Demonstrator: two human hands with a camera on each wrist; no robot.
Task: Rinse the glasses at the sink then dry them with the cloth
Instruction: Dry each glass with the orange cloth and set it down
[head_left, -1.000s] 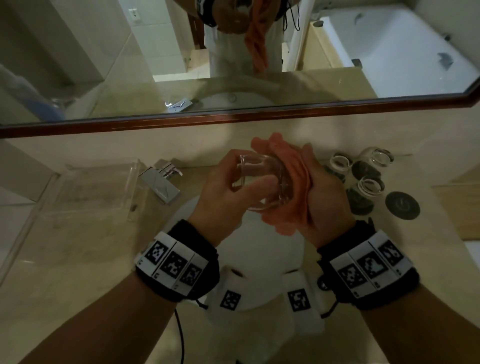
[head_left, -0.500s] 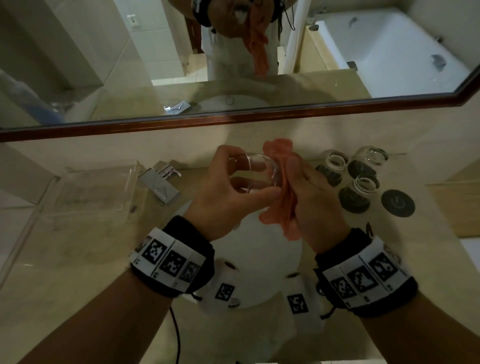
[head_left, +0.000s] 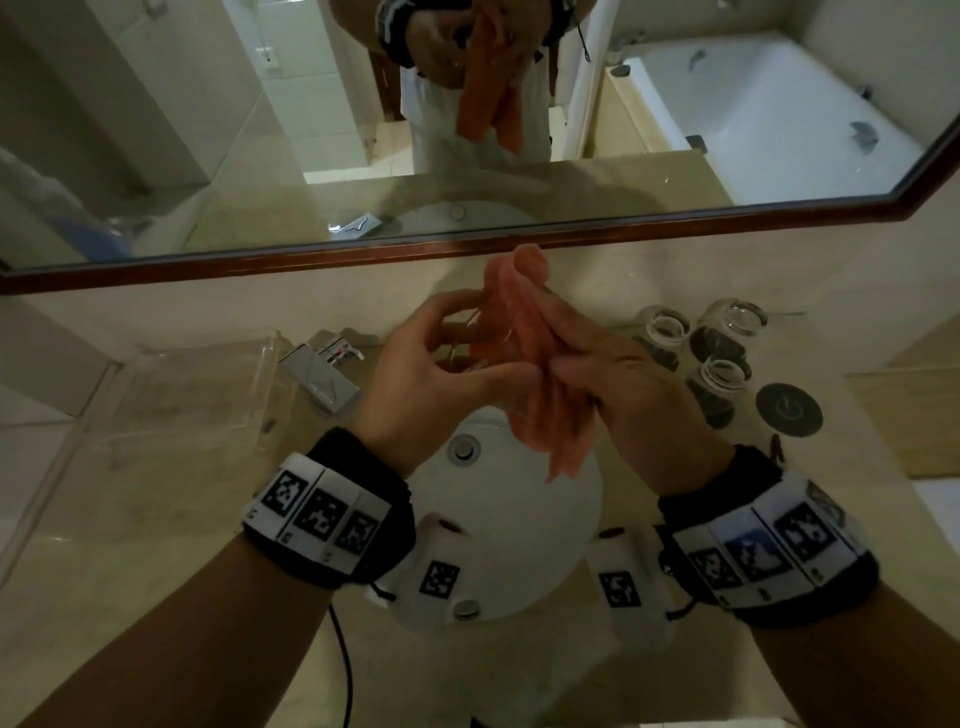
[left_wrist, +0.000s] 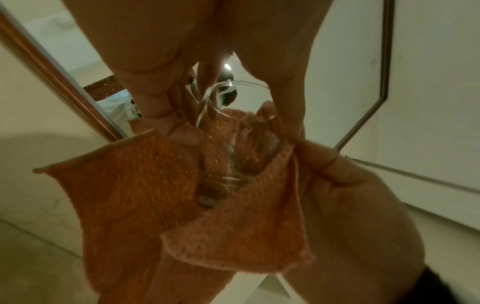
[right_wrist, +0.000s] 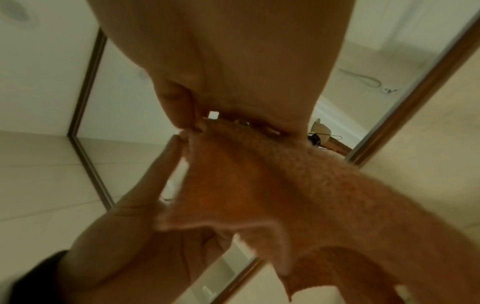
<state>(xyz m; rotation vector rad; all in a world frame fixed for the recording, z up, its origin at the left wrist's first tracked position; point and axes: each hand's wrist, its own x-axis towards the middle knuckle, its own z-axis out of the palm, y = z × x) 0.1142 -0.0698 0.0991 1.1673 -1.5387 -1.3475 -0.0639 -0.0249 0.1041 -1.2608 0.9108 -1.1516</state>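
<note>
Above the white sink basin (head_left: 519, 525), my left hand (head_left: 441, 358) grips a clear glass (head_left: 467, 343) between thumb and curled fingers. An orange cloth (head_left: 524, 332) is pushed into the glass (left_wrist: 228, 148) and wraps its far side. My right hand (head_left: 597, 374) holds the cloth, fingers stretched along it and thumb pinching it. In the left wrist view the cloth (left_wrist: 145, 185) fills the glass and hangs below it. In the right wrist view the cloth (right_wrist: 298, 185) drapes from my fingers and hides the glass.
Three clear glasses (head_left: 727, 332) stand on dark coasters at the right of the counter, beside an empty coaster (head_left: 788, 409). A chrome tap (head_left: 322, 374) sits left of the basin, next to a clear tray (head_left: 197, 395). A framed mirror (head_left: 467, 130) runs along the wall.
Both hands have lifted slightly. My left hand has turned the glass, and my right hand's fingers have straightened along the cloth, which now hangs longer below the glass.
</note>
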